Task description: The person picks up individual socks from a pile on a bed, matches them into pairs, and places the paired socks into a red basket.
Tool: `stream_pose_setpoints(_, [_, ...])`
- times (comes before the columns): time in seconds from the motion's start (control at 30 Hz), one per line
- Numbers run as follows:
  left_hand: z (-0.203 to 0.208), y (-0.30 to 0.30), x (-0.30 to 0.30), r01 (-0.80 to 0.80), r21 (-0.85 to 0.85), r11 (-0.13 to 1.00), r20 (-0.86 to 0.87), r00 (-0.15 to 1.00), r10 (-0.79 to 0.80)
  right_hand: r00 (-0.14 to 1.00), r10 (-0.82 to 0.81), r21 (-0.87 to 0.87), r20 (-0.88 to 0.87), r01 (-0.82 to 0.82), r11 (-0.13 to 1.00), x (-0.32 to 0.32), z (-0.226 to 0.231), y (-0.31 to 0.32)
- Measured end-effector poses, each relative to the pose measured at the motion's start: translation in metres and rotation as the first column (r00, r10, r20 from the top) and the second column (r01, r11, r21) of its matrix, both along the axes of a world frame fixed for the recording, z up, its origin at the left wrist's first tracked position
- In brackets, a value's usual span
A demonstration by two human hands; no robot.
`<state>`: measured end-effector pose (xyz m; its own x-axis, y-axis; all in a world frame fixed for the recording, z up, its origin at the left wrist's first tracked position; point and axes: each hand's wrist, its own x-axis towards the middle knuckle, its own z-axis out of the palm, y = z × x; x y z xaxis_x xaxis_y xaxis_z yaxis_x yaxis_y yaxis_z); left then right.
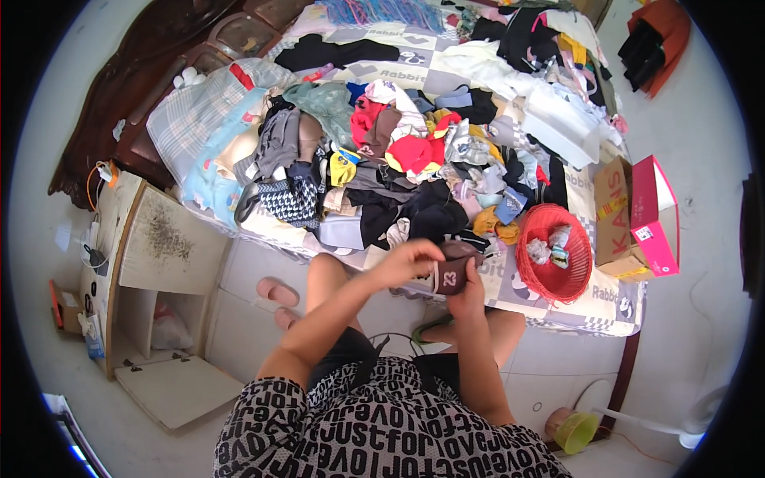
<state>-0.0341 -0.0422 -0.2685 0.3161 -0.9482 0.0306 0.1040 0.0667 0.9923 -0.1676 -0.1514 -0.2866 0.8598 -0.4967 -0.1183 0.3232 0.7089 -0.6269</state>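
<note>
Over the near edge of the bed I hold a small folded brown garment (451,278) with a pale print on its front. My right hand (468,293) is closed on its right side, with the thumb on the front. My left hand (409,263) grips the upper left edge, where a white strip shows; its fingertips are partly hidden. Just beyond is a big heap of mixed clothes (398,171). In that heap lies another brown piece (382,131) with a similar pale print.
A red plastic basket (526,267) with a few small cloths stands right of my hands. Beside it is a cardboard box with a pink panel (663,219). A white tray (558,131) lies behind. On the left stands a cabinet (171,247) with its lower door down; slippers (277,291) lie nearby.
</note>
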Motion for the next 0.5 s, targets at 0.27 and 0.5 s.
stream_pose_setpoints(0.27, [0.000,-0.048,0.191,-0.989,0.104,0.102,0.799,0.144,0.584,1.000,-0.008,0.075,-0.015,0.009,0.997,-0.056,-0.040,-0.018])
stream_pose_setpoints(0.5, [0.012,-0.044,0.198,-0.884,-0.138,0.448,0.663,0.253,0.704,0.983,-0.013,0.249,-0.183,0.059,0.967,-0.061,0.005,0.018])
